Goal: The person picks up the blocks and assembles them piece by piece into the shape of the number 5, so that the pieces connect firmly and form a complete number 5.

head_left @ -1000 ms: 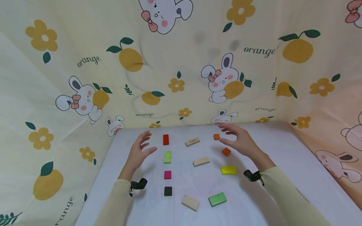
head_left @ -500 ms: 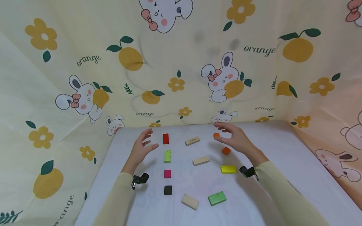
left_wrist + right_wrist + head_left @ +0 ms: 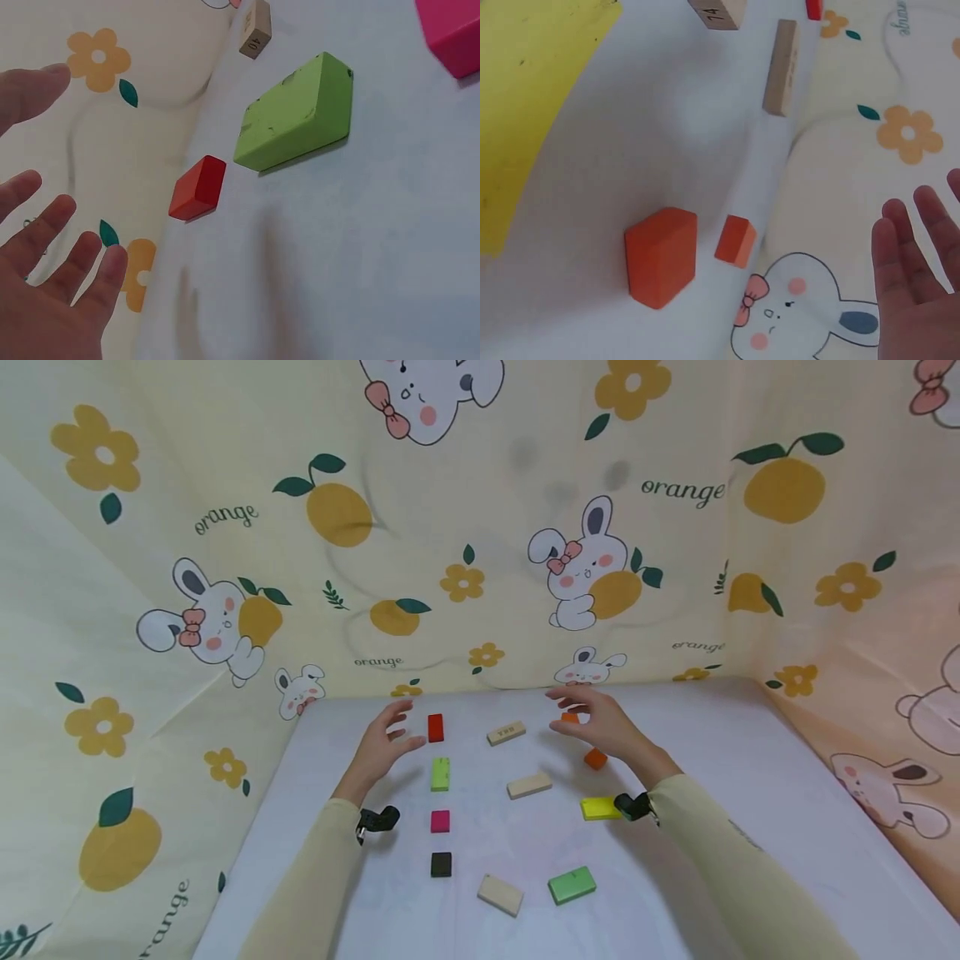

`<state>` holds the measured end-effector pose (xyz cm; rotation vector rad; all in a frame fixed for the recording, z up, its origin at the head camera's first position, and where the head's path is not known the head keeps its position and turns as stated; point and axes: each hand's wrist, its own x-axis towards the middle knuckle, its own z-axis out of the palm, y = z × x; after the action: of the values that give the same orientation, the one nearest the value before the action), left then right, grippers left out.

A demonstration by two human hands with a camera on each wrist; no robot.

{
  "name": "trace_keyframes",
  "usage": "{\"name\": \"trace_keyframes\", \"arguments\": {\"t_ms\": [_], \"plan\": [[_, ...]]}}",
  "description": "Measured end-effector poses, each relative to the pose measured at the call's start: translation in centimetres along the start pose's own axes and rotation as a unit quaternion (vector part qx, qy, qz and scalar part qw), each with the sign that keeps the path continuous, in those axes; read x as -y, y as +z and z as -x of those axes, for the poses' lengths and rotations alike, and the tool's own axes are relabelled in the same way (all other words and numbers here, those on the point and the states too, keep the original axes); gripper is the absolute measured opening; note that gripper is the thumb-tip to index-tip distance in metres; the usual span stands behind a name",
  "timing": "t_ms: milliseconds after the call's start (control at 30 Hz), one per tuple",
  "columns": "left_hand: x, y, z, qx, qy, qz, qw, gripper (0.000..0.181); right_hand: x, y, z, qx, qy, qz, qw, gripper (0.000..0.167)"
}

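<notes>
My left hand [image 3: 377,750] hovers above the table's left side, fingers apart and loosely bent, holding nothing. Nearest to it are a red block [image 3: 436,727] and a lime green block [image 3: 440,774], both apart from the fingers in the left wrist view. On the right, my right hand [image 3: 603,724] hangs over the far part of the table with nothing in its grasp. It partly covers one orange block [image 3: 570,717] in the head view; a second orange block [image 3: 596,759] lies just nearer. The right wrist view shows both orange blocks clear of the fingers.
Wooden blocks [image 3: 506,732], [image 3: 529,786] and a pale block [image 3: 500,895] lie mid-table. A magenta block [image 3: 440,821] and black block [image 3: 441,864] continue the left column. A yellow block [image 3: 598,808] and green block [image 3: 572,885] lie right. A printed curtain [image 3: 420,527] rises behind.
Both hands have moved inward, the right one further to the left, so it now covers part of the far orange block. The blocks stay in place; the head view shifts slightly.
</notes>
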<state>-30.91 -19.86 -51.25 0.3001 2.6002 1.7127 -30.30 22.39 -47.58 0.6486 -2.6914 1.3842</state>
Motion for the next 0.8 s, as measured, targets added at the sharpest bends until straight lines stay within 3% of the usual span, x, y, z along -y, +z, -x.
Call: {"name": "trace_keyframes", "arguments": {"t_ms": [333,633,800], "plan": [[0.6,0.6,-1.3,0.015,-0.017,-0.010,0.9997,0.076,-0.5,1.3,-0.8,0.011,0.017,-0.017,0.9997,0.052],[2.3,1.1,-2.3,0.023,-0.052,-0.022,0.9981,0.076,-1.5,2.7,-1.6,0.028,0.016,-0.003,0.9995,0.049],[2.7,1.5,-2.7,0.022,-0.061,-0.028,0.9975,0.077,-1.6,3.6,-2.2,0.047,0.034,-0.005,0.9983,0.049]]}}
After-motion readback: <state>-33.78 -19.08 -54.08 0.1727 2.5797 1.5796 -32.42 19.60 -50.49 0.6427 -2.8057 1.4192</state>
